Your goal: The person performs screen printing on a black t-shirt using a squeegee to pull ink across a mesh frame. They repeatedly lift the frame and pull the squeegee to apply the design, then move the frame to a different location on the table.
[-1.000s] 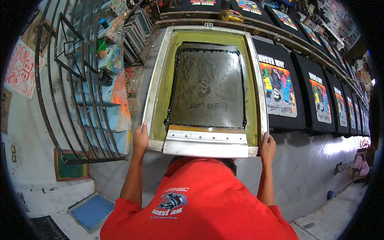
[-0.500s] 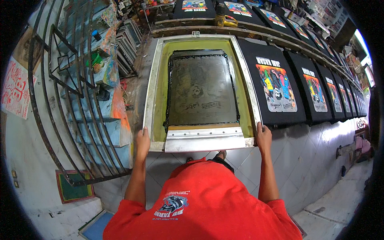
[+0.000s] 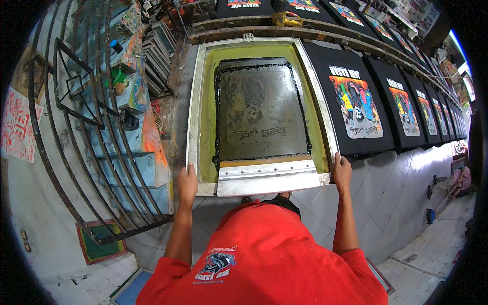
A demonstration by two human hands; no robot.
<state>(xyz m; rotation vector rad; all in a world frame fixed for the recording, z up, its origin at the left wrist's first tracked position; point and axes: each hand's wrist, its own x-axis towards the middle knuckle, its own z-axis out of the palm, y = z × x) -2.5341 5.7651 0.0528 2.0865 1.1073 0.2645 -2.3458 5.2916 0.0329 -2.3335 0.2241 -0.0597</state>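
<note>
A large screen-printing frame [image 3: 195, 117] with pale rails and yellow-green mesh lies in front of me. Black ink rings the dark stencil area [image 3: 262, 109] at its middle. Across the near end rests a wide squeegee [image 3: 267, 178] with a metal holder, which neither hand touches. My left hand [image 3: 188, 180] is closed on the frame's near left corner, thumb on top. At the near right corner my right hand [image 3: 341, 172] grips the side rail the same way. Whatever lies under the frame is hidden.
Black shirts with colourful prints [image 3: 356, 107] lie in a row to the right, with another row behind a wooden rail [image 3: 218, 34]. A yellow-handled tool [image 3: 290, 21] sits on that rail. Left are metal railings [image 3: 76, 127], blue paint-stained steps [image 3: 145, 168] and stacked frames [image 3: 157, 56].
Relative to my body, the frame sits slightly farther right in view, with both hands still on its corners. The whole view has shifted a little. The squeegee stays at the near end.
</note>
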